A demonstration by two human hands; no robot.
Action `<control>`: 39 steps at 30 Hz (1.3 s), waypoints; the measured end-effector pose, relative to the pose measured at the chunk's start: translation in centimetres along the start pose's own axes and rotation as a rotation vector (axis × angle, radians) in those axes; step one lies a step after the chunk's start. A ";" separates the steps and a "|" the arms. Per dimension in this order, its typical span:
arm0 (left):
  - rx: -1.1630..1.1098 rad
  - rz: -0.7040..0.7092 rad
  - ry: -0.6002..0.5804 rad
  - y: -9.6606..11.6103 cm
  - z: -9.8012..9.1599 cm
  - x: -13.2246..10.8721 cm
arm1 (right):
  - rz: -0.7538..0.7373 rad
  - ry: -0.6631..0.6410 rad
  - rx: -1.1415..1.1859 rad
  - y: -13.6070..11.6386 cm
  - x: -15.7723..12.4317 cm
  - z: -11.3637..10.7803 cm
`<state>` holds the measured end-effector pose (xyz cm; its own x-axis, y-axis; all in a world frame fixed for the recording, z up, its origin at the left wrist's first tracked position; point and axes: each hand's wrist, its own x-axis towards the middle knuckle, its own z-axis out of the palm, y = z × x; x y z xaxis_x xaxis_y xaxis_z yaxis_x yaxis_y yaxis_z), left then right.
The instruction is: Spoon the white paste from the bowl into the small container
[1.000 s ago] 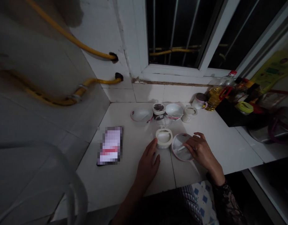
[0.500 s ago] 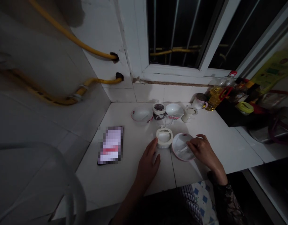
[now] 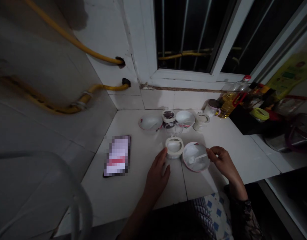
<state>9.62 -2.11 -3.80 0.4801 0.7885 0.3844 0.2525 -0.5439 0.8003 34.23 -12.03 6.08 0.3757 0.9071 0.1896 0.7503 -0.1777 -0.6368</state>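
Note:
My right hand [image 3: 223, 163] pinches the handle of a white plastic spoon [image 3: 197, 158], whose scoop lies inside a white bowl with a pink rim [image 3: 186, 162]. The bowl holds some white substance. My left hand [image 3: 156, 176] rests on the counter, its fingertips touching the left side of a cream-white round container [image 3: 173, 147] with a wide rim. The bowl and container stand side by side, close together.
On the white tiled counter [image 3: 143, 193] lie a pixelated phone [image 3: 117, 155] at left, and behind my hands a bowl [image 3: 150, 122], a dark-filled jar [image 3: 168, 116], another bowl [image 3: 185, 117] and a small cup [image 3: 201, 122]. An oil bottle [image 3: 229, 103] stands back right.
My right hand has drawn back to the right from over the bowl and now holds the spoon, whose scoop sits in the bowl. My left hand has barely moved.

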 end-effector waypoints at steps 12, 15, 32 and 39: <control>0.005 0.002 0.010 0.0 0.1 -0.1 | -0.082 0.405 0.078 -2.8 1.3 1.4; 0.010 0.006 -0.001 0.0 0.0 0.0 | -0.420 0.494 -0.163 -4.8 1.6 3.0; -0.017 -0.008 -0.015 -0.1 0.0 -0.1 | -0.241 0.162 -0.481 1.0 0.2 -1.9; -0.006 -0.017 -0.001 0.2 0.1 0.0 | -0.211 -0.053 -0.362 0.4 0.0 -1.0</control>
<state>9.71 -2.22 -3.71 0.4763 0.7976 0.3700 0.2561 -0.5284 0.8094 35.08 -12.53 6.60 0.1724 0.9546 0.2428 0.9540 -0.1005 -0.2824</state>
